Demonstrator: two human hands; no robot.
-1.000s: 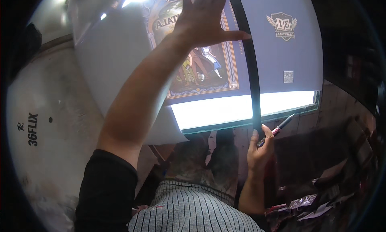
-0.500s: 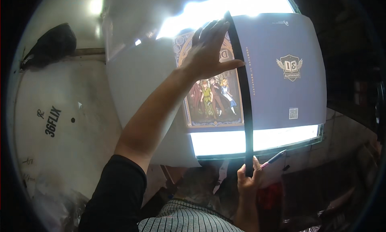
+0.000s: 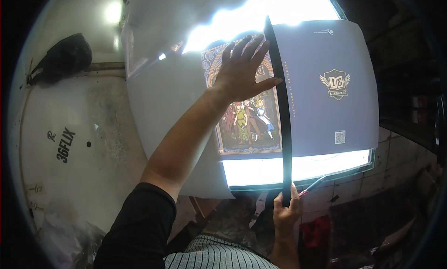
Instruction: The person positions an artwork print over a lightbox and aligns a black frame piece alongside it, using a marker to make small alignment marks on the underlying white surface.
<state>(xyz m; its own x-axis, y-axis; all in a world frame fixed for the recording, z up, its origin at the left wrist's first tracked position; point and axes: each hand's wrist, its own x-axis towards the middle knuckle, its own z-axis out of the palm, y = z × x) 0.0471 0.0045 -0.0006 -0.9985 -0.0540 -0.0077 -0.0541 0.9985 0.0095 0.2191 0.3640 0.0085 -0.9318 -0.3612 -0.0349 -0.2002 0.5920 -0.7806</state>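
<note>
A printed sheet (image 3: 307, 120) lies face down on a glowing light table (image 3: 251, 172); mirrored artwork of costumed figures and a dark blue panel with a crest show through. Across it, from far to near, runs a long dark ruler (image 3: 286, 143). My left hand (image 3: 242, 73) rests on the sheet, fingers spread, with the thumb at the ruler's left edge. At the near end, my right hand (image 3: 287, 209) pinches the ruler between thumb and finger. A slim pen (image 3: 313, 186) also sticks out from that hand to the right.
To the left is a pale worktop (image 3: 111, 124) with dark lettering, and a dark cloth-like bundle (image 3: 63, 59) on it. A large whitish sheet (image 3: 172, 106) extends left of the artwork. Something red (image 3: 315, 231) lies below, near tiled flooring (image 3: 358, 185).
The whole view has shifted slightly. My left fingers are spread wider on the sheet. The pen in my right hand now sits lower, closer to the light table's edge.
</note>
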